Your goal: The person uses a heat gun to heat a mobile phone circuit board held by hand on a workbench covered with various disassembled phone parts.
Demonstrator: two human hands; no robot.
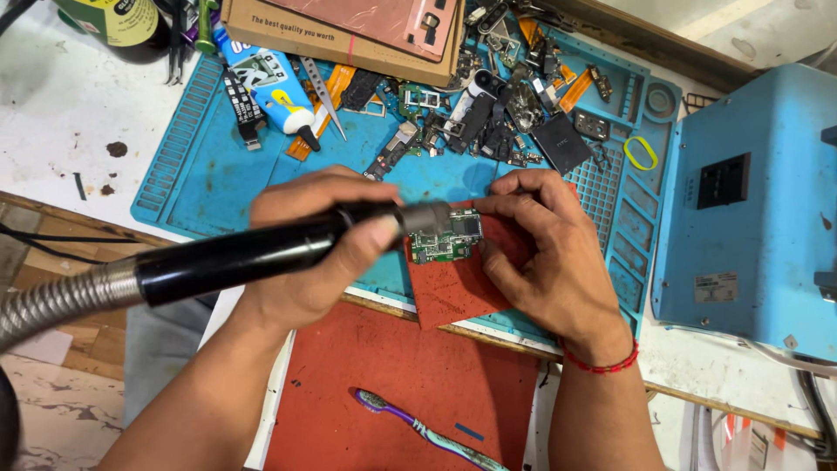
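We see shiny black plastic handle (235, 255), ribbed grey metal hose (57, 301). Green circuit board (446, 237) looks bumpy. Red pad (453, 283) rough, matt. Blue mat (218, 174) smooth, rubbery. Brown cardboard box (288, 30).

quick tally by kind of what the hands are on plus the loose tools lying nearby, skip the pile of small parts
hot-air handpiece, in the left hand: 1
green circuit board, steadied by the right hand: 1
red pad under the board: 1
toothbrush: 1
glue tube: 1
tweezers: 1
yellow ring: 1
total: 7
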